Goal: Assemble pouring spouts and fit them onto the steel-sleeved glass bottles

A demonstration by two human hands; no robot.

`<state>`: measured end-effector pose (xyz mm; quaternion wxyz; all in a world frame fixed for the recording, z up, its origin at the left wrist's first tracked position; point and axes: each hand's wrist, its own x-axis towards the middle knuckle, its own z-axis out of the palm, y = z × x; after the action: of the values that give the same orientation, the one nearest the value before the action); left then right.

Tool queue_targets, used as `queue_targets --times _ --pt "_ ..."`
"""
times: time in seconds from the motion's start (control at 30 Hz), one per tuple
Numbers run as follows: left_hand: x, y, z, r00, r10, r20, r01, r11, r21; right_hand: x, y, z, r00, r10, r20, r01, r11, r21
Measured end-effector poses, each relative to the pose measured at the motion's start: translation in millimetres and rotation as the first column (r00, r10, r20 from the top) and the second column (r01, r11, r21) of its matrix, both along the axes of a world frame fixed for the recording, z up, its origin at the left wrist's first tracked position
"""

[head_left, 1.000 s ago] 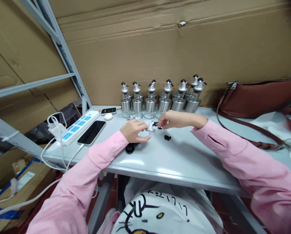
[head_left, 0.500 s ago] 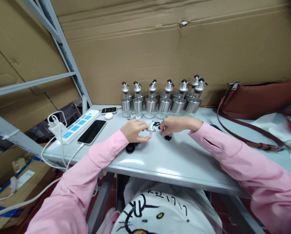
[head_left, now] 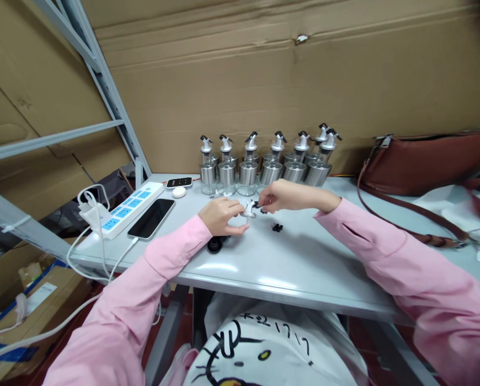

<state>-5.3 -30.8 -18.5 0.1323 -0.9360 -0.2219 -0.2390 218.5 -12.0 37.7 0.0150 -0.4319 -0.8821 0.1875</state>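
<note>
In my left hand point(head_left: 224, 215), a silver-grey pour spout point(head_left: 249, 209) is pinched between thumb and fingers, above the table. My right hand point(head_left: 282, 195) has its fingertips closed at the spout's small black cap point(head_left: 256, 204); the fingers partly hide it. Below the right hand, a little group of black parts point(head_left: 277, 228) lies on the table, with another dark bit close under the fingertips. Black round stoppers point(head_left: 214, 244) rest beside my left wrist. Behind the left hand lie more pale spout pieces point(head_left: 220, 194), partly covered.
Several glass-and-steel bottles point(head_left: 248, 174) with spouts stand in rows along the cardboard wall point(head_left: 240, 91). To the left on the table point(head_left: 240, 268) are a phone point(head_left: 152, 218), a power strip point(head_left: 131, 209) and cables. A brown bag point(head_left: 425, 163) with its strap occupies the right.
My right hand has moved slightly left and up, from over the black parts to the spout's cap, uncovering those parts. My left hand and the spout have stayed in place.
</note>
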Motion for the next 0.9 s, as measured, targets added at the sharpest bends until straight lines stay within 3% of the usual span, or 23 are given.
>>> queue_targets --times 0.1,0.23,0.57,0.9 --pt "-0.2 0.4 -1.1 1.000 -0.010 0.017 0.010 1.000 0.003 7.6 0.4 9.4 0.980 -0.089 -0.175 0.061 0.985 -0.159" --pt "-0.6 0.7 -1.7 0.999 -0.025 0.020 0.025 1.000 -0.003 10.5 -3.0 11.4 0.921 -0.114 -0.373 0.004 0.958 -0.285" --pt "0.1 0.7 -1.4 0.999 -0.029 0.014 0.029 1.000 -0.005 -2.1 -5.5 -2.4 0.787 -0.190 -0.587 0.000 0.952 -0.307" --pt "0.1 0.6 -1.1 1.000 -0.009 0.008 0.009 1.000 0.002 -7.5 -8.3 -5.9 0.692 -0.262 -0.672 -0.037 0.917 -0.396"
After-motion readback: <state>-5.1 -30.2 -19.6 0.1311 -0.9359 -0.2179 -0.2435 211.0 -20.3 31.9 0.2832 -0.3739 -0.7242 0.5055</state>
